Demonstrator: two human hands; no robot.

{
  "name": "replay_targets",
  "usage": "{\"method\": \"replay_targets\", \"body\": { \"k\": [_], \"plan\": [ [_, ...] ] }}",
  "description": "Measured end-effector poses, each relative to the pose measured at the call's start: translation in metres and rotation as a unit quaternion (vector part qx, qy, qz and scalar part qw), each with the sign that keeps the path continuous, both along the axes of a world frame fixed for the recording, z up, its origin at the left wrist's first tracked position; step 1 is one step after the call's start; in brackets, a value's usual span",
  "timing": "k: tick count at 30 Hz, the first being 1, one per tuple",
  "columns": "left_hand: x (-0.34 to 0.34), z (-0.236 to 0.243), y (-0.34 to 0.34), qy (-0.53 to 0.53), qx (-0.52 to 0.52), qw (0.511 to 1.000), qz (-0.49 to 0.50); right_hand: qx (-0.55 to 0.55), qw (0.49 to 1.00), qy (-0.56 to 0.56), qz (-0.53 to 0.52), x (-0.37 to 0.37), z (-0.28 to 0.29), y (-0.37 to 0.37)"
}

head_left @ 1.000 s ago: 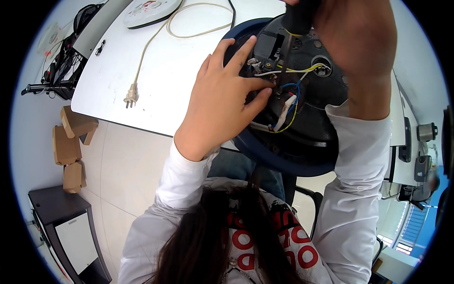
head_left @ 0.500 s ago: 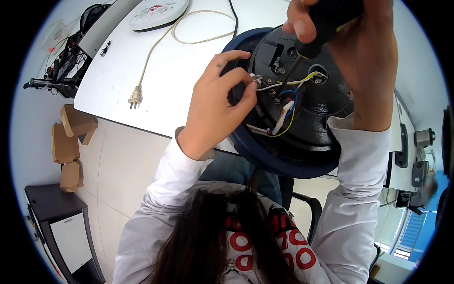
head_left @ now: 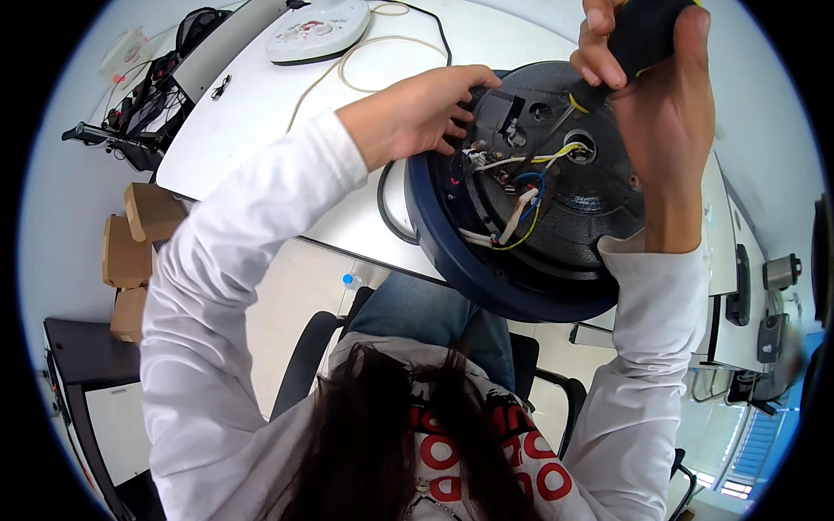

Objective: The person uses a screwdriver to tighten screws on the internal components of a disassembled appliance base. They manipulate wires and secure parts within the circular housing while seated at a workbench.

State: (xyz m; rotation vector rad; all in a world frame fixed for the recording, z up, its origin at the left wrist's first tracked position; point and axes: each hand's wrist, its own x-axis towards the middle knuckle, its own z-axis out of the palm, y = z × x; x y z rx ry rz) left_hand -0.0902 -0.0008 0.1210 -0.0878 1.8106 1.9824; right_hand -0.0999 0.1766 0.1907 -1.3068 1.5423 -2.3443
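Note:
A round dark appliance base point(head_left: 434, 234) with a blue outer rim tilts against the table's near edge, its underside facing up. On its black plate, white, yellow-green and blue wires point(head_left: 532, 195) run between a small terminal area point(head_left: 480, 159) and a round hole. My right hand point(head_left: 665, 95) is closed round the black and yellow handle of a screwdriver point(head_left: 638, 39); its thin shaft points down left over the plate, and I cannot tell where the tip ends. My left hand point(head_left: 421, 113) lies at the base's upper left edge, fingers apart and touching it.
On the white table point(head_left: 252, 148) are a pale cord point(head_left: 321, 82), a dark cable point(head_left: 387, 204) and a round white disc-shaped part point(head_left: 317, 30) with red marks. Cardboard boxes point(head_left: 129, 252) and a dark cabinet point(head_left: 91, 347) stand at left. A bottle point(head_left: 352, 281) stands below the table edge.
My left hand has left the wire terminals and moved up to the base's edge, its fingers spreading. My right hand still holds the screwdriver, now shifted slightly. The whole view has shifted a little.

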Motion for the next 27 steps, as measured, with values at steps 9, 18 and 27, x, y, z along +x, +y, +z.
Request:
{"method": "replay_targets", "body": {
  "k": [9, 18, 27],
  "plan": [
    [0.013, 0.002, 0.017, -0.015, -0.009, 1.0, -0.006, -0.01, 1.0, 0.016, 0.002, 0.025, 0.003, 0.005],
    [0.02, -0.013, 0.023, 0.021, -0.023, 0.998, 0.057, -0.083, 0.993, 0.069, -0.051, 0.026, -0.005, 0.006],
    [0.022, -0.012, 0.022, 0.043, -0.032, 0.998, 0.026, -0.08, 0.984, 0.085, -0.132, 0.031, -0.007, 0.005]
  ]
}}
